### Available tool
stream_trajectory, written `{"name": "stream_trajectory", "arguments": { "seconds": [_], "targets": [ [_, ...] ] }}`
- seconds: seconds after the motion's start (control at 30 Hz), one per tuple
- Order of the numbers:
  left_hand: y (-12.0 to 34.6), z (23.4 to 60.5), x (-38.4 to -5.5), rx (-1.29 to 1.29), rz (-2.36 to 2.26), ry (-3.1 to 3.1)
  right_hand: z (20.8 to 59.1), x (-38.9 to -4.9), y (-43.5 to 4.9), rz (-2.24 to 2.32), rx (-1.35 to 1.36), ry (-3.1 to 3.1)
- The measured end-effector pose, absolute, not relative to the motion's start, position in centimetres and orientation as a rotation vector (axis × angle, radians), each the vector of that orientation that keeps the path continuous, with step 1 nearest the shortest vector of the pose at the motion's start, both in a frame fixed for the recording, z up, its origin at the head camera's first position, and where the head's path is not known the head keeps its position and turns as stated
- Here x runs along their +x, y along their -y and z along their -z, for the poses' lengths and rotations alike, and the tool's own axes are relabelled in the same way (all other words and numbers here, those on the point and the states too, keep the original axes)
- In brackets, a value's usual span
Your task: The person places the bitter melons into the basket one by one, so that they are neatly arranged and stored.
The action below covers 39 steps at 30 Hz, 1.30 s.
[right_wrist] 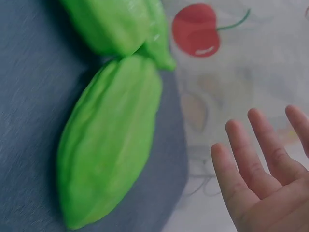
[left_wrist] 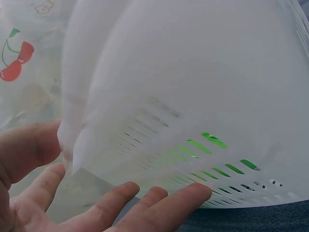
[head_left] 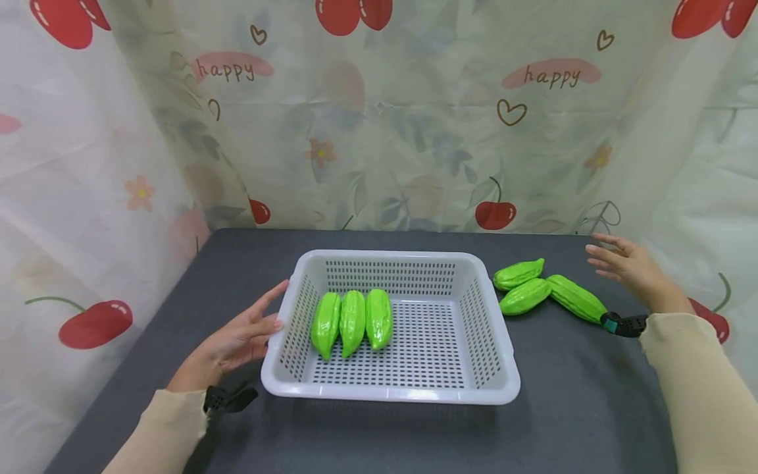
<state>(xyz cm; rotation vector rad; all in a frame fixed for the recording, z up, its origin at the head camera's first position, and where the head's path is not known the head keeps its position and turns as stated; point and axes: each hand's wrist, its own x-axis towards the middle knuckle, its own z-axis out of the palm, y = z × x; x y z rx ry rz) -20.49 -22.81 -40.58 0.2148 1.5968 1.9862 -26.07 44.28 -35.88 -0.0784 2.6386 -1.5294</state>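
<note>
A white perforated plastic basket (head_left: 391, 392) sits on the dark table, with three green bitter melons (head_left: 353, 322) side by side in its left half. My left hand (head_left: 233, 342) is at the basket's left side, its relaxed fingers (left_wrist: 164, 208) against the outer wall and its thumb at the rim. Right of the basket lie three more bitter melons, two close together by the basket wall and a longer bitter melon (head_left: 576, 299) to their right. Beyond this one, my right hand (head_left: 633, 270) hovers with spread fingers, holding nothing.
Dark table (head_left: 367, 438) surrounds the basket. A patterned curtain (head_left: 391, 145) with cherries and hearts hangs behind the table and along both sides. Black bands (head_left: 227, 398) circle both wrists, below beige sleeves.
</note>
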Motion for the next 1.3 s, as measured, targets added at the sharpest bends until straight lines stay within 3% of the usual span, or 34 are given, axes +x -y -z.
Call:
{"name": "stream_trajectory", "arguments": {
  "seconds": [0.73, 1.3],
  "targets": [
    [22.8, 40.6, -20.4, 0.205, -1.984, -1.607, 42.4, -25.1, -45.5, 1.222, 0.118, -2.686],
    [22.7, 40.6, -20.3, 0.191, -1.990, -1.606, 43.2, -25.5, -44.8, 1.087, 0.113, -2.732]
  ]
}}
